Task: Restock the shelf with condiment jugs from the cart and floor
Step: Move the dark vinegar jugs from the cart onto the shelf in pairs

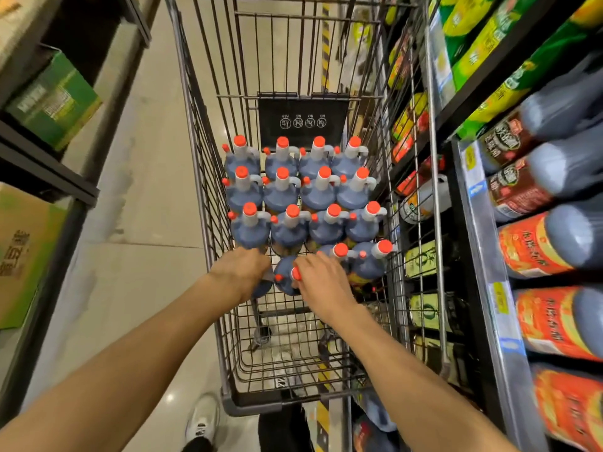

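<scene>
Right hand (321,275): fingers curled down over the neck and red cap of the nearest jug (287,280), gripping it; fingertips themselves hidden under the hand. Left hand (243,267): fingers bent down onto a second jug (261,288) at the near left of the block, mostly covered; whether they close round its handle or only rest on it cannot be told. Both jugs stand in the near row inside the wire cart (208,177), touching their neighbours. Beyond them, the remaining jugs (305,194) stand upright in tight rows toward the far end, near a black placard on the far wall. Appearance: dark, near-black liquid in translucent plastic bodies, pale grey necks with a loop handle to one side, a red screw cap and a small red vent cap. Handling judgement: full and liquid-filled, so likely heavy for one hand; plastic walls will flex slightly, not fragile but smooth. Best hold looks to be the moulded handle at the neck, lifting straight up to clear adjacent caps; a cap-only grip risks slipping. Destination: shelf (479,203) on the right, just beside the cart, where similar dark jugs with red labels lie stacked on their sides. Floor jugs partly visible at near right, blurred.
</scene>
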